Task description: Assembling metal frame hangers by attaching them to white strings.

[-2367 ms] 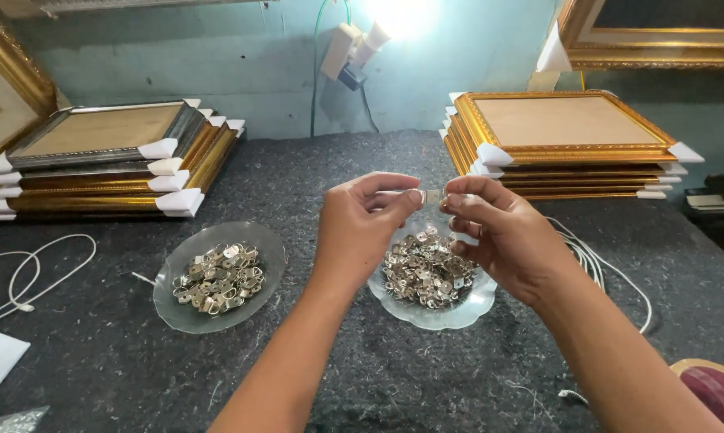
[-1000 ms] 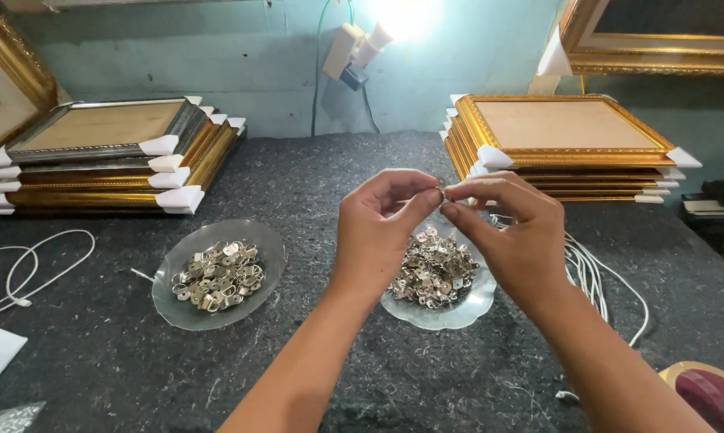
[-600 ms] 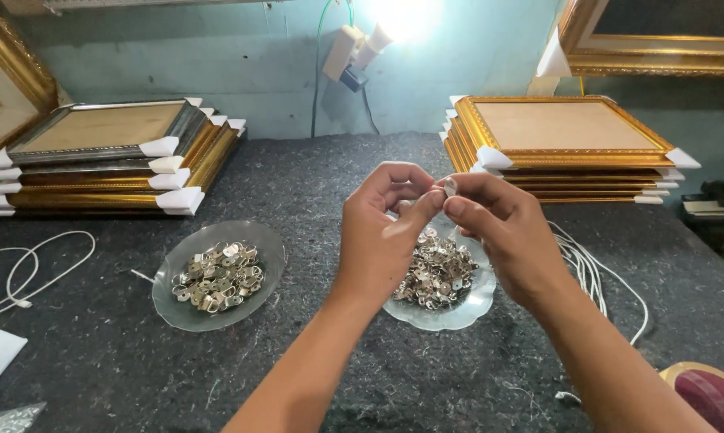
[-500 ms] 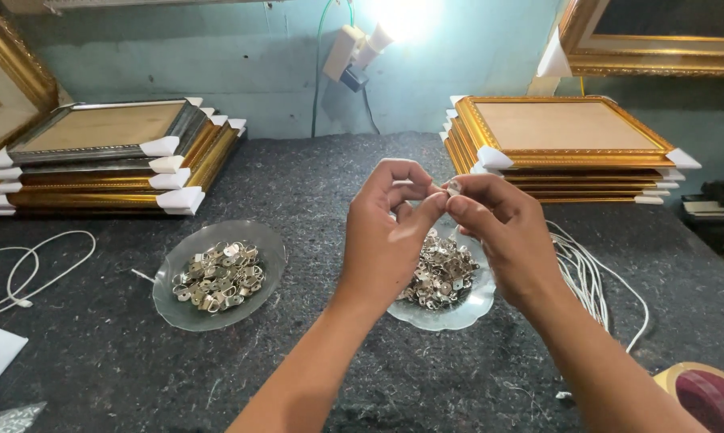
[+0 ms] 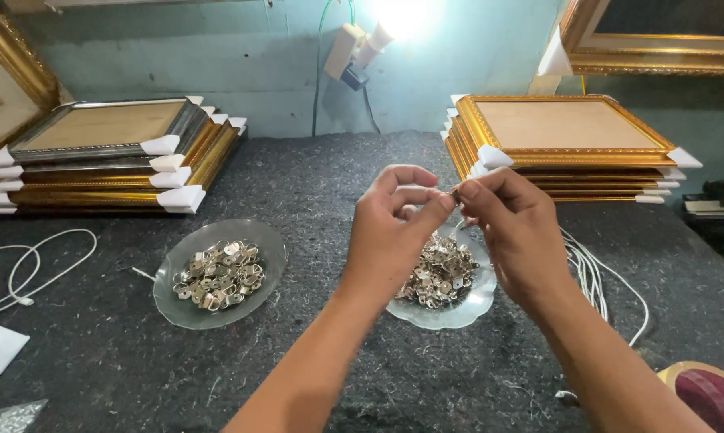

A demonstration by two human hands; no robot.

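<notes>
- The left hand (image 5: 394, 232) and the right hand (image 5: 510, 228) are up in the air, above the worktop (image 5: 322, 192).
- The fingertips of both hands meet, and they pinch one tiny metal clip (image 5: 455, 193) between them.
- Both hands are closed on the clip. The left thumb and first finger hold it from the left, and the right thumb and first finger hold it from the right.
- The clip is so small, and so covered by fingers, that I cannot tell which way it points or which way its long side runs.
- The clip is held above the right dish (image 5: 467, 309), near the far rim.
- The right dish is clear glass with a wavy rim, and it holds a pile of clips (image 5: 440, 273).
- The left dish (image 5: 217, 309) looks the same. It sits well to the left with its own clips (image 5: 219, 274).
- A stack of gold frames (image 5: 566, 144) lies behind the hands on the right.
- More frames (image 5: 109, 152) lie at the back left, with white corner caps.
- White cords (image 5: 598, 277) lie just right of the right dish.
- Another cord (image 5: 29, 269) loops at the far left.
- A bright lamp (image 5: 398, 16) shines on the wall.
</notes>
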